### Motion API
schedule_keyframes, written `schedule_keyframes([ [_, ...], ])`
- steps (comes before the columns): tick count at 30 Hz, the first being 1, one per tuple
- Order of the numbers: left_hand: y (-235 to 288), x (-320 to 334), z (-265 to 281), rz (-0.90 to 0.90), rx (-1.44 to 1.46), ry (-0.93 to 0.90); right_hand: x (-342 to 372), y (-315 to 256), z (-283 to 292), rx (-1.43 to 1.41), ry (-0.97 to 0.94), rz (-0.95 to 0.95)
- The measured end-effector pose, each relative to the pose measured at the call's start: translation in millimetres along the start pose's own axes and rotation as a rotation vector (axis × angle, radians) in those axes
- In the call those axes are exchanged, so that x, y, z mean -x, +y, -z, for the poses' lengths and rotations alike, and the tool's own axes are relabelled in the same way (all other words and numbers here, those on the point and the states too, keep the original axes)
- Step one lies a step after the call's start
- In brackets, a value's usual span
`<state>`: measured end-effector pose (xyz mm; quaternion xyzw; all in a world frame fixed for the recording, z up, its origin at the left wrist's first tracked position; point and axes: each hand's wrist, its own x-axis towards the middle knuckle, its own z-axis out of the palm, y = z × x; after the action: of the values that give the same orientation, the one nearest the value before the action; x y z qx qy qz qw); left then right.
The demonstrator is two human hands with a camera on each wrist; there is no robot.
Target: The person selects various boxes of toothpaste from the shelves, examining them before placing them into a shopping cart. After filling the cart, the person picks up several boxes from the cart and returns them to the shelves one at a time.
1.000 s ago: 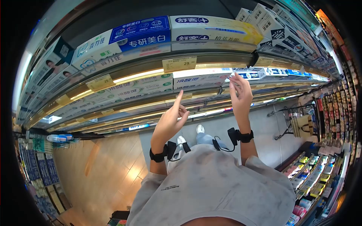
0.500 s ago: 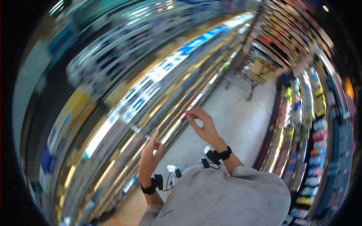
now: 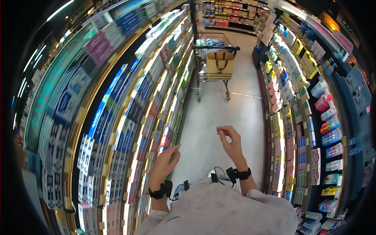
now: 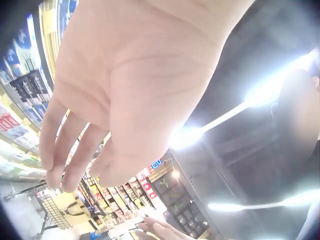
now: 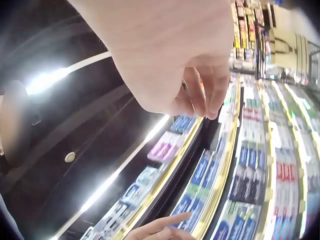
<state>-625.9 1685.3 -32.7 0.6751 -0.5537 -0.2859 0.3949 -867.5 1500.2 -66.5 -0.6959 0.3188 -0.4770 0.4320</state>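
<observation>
Both hands are raised in the air over the aisle floor and hold nothing. In the head view the left hand (image 3: 163, 163) is beside the left shelving, its fingers relaxed and bent a little. The right hand (image 3: 231, 145) hangs over the floor, thumb apart from loosely bent fingers. The left wrist view shows the left palm (image 4: 125, 90) with fingers loosely extended. In the right wrist view the fingers of the right hand (image 5: 170, 60) droop loosely, and part of the left hand (image 5: 162, 229) appears at the bottom.
A shopping cart (image 3: 218, 72) with a tan bag (image 3: 220, 63) stands ahead in the aisle. Shelves of boxed goods (image 3: 96, 156) line the left side; shelves of packaged goods (image 3: 333, 137) line the right. More stocked shelves (image 3: 235, 15) cross the far end.
The view has turned from the left shelf to look along the aisle, bringing the cart ahead. Both hands have moved away from in front of the shelf and are over or beside the floor.
</observation>
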Motion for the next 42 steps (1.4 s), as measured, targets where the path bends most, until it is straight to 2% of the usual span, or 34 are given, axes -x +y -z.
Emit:
schedule_keyframes([
  [2,6,-47,-17,-0.064,0.026,-0.051,-16,16,30,0.003,0.028,-0.055],
  [5,16,-113,-36,-0.024,0.021,-0.122,-40,39,57,0.005,0.069,-0.114],
  [8,-11,-182,-54,-0.062,-0.015,-0.165,-66,66,73,0.013,0.116,-0.163],
  [11,-11,-255,-64,-0.008,-0.022,-0.154,-100,101,90,0.005,0.143,-0.201],
  [12,-16,-281,-70,-0.064,-0.015,-0.101,-117,113,97,0.032,0.149,-0.209],
  [16,-28,-385,-82,-0.099,0.061,0.077,-195,145,130,0.193,0.162,-0.222],
  [19,-43,-469,-90,-0.048,0.098,0.152,-268,157,163,0.264,0.203,-0.205],
  [20,-49,-494,-94,-0.125,0.018,0.215,-289,163,174,0.256,0.224,-0.204],
  [23,-51,-577,-110,-0.112,0.061,0.225,-335,168,199,0.291,0.303,-0.279],
  [25,-63,-634,-133,-0.163,-0.041,0.242,-357,177,220,0.384,0.348,-0.318],
  [26,-71,-661,-146,-0.192,-0.093,0.249,-363,189,231,0.270,0.396,-0.359],
  [30,-53,-761,-197,-0.284,-0.215,0.261,-399,230,279,0.290,0.472,-0.394],
  [33,-54,-835,-247,-0.277,-0.216,0.254,-430,289,329,0.187,0.535,-0.402],
  [35,-51,-881,-279,-0.269,-0.240,0.282,-462,322,365,0.236,0.545,-0.378],
  [37,-39,-921,-303,-0.175,-0.367,0.287,-498,345,403,0.212,0.544,-0.359],
  [39,-57,-967,-327,-0.059,-0.576,0.261,-536,365,439,0.147,0.547,-0.363],
  [40,-65,-985,-337,-0.090,-0.663,0.252,-561,367,454,0.144,0.548,-0.365],
  [42,-69,-1024,-353,0.048,-0.540,0.177,-603,379,484,0.135,0.516,-0.361],
])
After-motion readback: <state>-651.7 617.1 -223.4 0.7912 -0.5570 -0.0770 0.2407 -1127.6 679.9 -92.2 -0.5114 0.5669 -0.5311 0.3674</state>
